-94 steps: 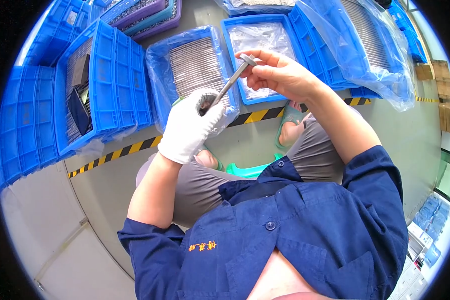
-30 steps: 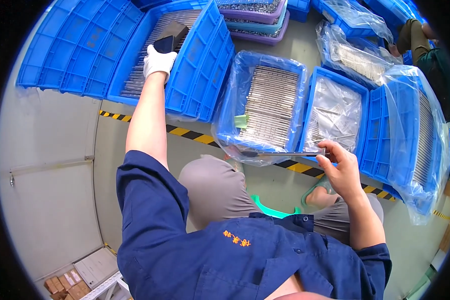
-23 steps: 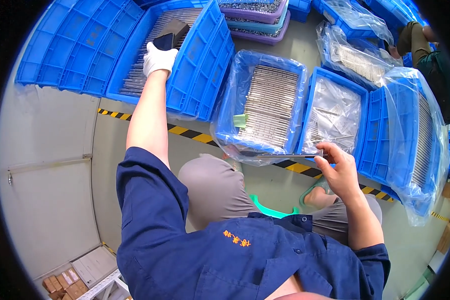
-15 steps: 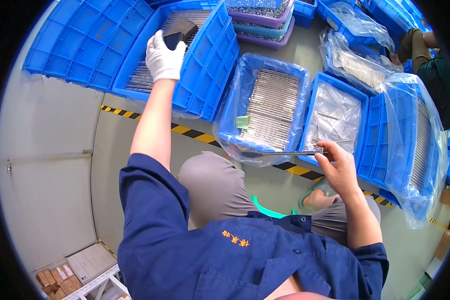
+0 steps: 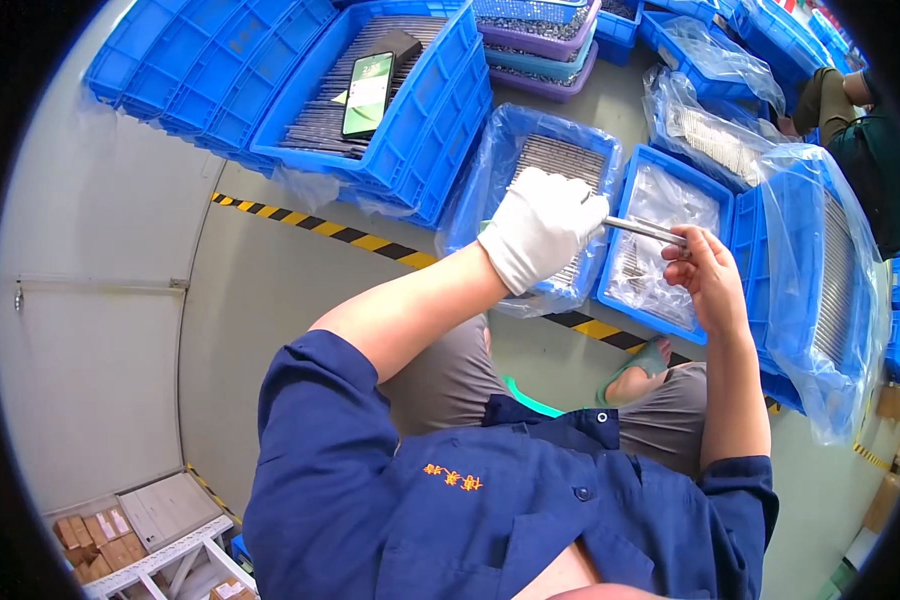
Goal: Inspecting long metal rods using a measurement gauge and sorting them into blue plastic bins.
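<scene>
My left hand [image 5: 545, 228], in a white glove, is closed around one end of a slim metal rod [image 5: 642, 229]. Bare fingers of my right hand [image 5: 715, 283] pinch the rod's other end, and the rod lies nearly level between them. Both hands are over two blue crates: one lined with clear plastic and holding a row of metal rods [image 5: 568, 153], the other with a plastic sheet [image 5: 670, 200] and a few rods. A phone [image 5: 368, 95] with a lit screen rests on rods in the stacked crate [image 5: 390, 165] at left, against a dark block [image 5: 398, 44].
Purple and light-blue trays [image 5: 542, 88] of small metal parts stand at the back. A plastic-draped crate of rods [image 5: 835, 285] stands at right, near another person's leg [image 5: 825, 105]. Black-and-yellow tape [image 5: 320, 226] crosses the floor. Cardboard boxes [image 5: 98, 540] sit at lower left.
My left hand has let go of the phone, come down to the right and closed on the rod. My right hand has risen slightly with the rod, which now tilts a little.
</scene>
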### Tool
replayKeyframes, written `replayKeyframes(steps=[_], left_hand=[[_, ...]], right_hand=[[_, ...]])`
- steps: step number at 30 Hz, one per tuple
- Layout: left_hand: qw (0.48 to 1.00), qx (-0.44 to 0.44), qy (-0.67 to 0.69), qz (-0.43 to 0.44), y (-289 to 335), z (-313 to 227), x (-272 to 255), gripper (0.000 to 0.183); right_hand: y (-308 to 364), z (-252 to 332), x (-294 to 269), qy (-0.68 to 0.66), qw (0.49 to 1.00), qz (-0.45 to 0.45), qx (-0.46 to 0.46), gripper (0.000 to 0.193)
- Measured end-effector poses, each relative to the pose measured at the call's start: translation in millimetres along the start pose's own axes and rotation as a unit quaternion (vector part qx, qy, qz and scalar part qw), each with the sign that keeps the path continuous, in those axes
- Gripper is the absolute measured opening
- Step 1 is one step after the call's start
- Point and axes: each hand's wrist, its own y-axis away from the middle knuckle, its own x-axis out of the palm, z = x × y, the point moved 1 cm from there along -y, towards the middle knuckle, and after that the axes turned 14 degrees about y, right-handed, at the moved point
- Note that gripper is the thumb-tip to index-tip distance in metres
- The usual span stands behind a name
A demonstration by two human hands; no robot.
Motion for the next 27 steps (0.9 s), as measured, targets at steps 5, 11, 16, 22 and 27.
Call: replayKeyframes(steps=[5, 11, 16, 22, 27], left_hand=[[0.999, 0.008, -0.02, -0.038, 0.7, -6.6, -12.0, 0.019], [0.998, 0.014, -0.024, -0.056, 5.7, -5.9, -8.8, 0.02], [0.999, 0.005, -0.004, -0.049, 7.0, -6.2, 0.0, 0.02], [0.998, -0.03, 0.034, -0.033, 13.1, -6.4, 6.3, 0.011], [0.989, -0.079, 0.125, -0.017, 14.3, -2.7, 13.5, 0.016]], right_hand=[[5.4, 2.3, 1.8, -0.033, 0.997, 0.047, 0.053, 0.034], [5.7, 5.6, -0.7, -0.026, 0.995, 0.074, 0.057, 0.033], [3.8, 1.9, -4.8, 0.014, 0.995, 0.062, 0.079, 0.029], [3.4, -0.5, 0.7, 0.07, 0.994, 0.052, 0.069, 0.026], [9.6, 7.5, 7.6, 0.124, 0.992, 0.033, 0.016, 0.023]])
